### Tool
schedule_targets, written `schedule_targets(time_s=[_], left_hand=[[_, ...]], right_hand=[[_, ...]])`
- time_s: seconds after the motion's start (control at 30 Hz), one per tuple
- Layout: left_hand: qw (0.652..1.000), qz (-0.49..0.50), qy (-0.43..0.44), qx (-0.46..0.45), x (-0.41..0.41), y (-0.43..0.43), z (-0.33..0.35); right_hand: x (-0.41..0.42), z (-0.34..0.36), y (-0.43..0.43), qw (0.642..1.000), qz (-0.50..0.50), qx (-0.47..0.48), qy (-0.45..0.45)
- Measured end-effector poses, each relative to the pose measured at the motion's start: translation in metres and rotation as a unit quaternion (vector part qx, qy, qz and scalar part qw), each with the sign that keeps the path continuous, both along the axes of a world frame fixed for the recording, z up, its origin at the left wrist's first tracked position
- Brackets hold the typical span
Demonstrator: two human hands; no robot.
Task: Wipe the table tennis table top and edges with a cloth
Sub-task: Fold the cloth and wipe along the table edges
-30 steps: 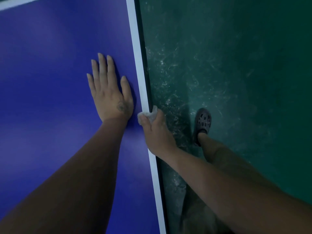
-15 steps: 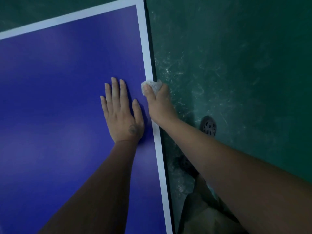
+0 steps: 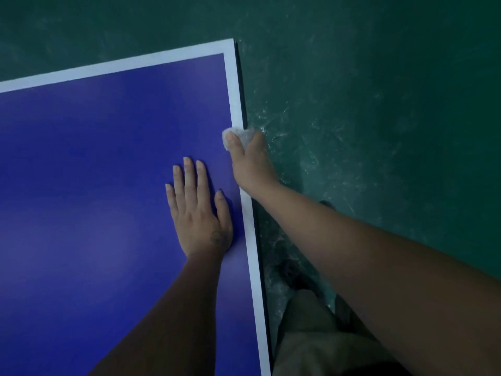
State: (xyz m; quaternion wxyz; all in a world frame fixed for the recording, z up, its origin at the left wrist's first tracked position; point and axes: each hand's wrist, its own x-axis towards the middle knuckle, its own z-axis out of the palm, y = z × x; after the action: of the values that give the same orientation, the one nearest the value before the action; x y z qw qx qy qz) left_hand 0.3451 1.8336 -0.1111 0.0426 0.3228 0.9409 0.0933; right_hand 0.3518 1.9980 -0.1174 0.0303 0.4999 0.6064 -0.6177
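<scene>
The blue table tennis table (image 3: 95,185) fills the left of the view, with a white border line along its right side and far end. Its far right corner shows at the top. My left hand (image 3: 198,213) lies flat on the blue top, fingers straight, close to the right border. My right hand (image 3: 250,161) grips a small crumpled white cloth (image 3: 238,135) over the table's right edge, thumb on top of the white line and fingers hidden down the side.
A scuffed green floor (image 3: 379,118) lies to the right of and beyond the table. My legs in khaki shorts (image 3: 311,343) and a dark shoe (image 3: 295,275) stand right beside the table's edge at the bottom.
My right hand has slid the cloth along the right edge toward the far corner. The view has moved forward, and the far end of the table has come into sight.
</scene>
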Motion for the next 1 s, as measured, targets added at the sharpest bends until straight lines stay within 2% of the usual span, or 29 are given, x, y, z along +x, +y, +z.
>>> schedule_targets(time_s=[0.47, 0.67, 0.77, 0.93, 1.0], left_hand=[[1.000, 0.007, -0.017, -0.006, -0.001, 0.003, 0.004], [1.000, 0.008, -0.022, -0.013, -0.001, 0.003, 0.005], [0.999, 0.009, -0.030, -0.017, -0.001, 0.003, 0.006], [0.999, 0.009, -0.037, -0.024, -0.002, 0.002, 0.006], [0.999, 0.009, -0.043, -0.029, -0.002, 0.001, 0.005]], right_hand=[[-0.002, -0.009, 0.001, 0.995, -0.019, -0.099, -0.012], [-0.054, -0.038, 0.042, 0.999, -0.014, -0.037, 0.001], [-0.046, -0.029, 0.041, 0.999, 0.030, 0.009, -0.018], [0.005, 0.022, 0.005, 0.999, 0.022, -0.040, -0.025], [0.000, 0.019, 0.008, 0.999, 0.008, -0.043, -0.030]])
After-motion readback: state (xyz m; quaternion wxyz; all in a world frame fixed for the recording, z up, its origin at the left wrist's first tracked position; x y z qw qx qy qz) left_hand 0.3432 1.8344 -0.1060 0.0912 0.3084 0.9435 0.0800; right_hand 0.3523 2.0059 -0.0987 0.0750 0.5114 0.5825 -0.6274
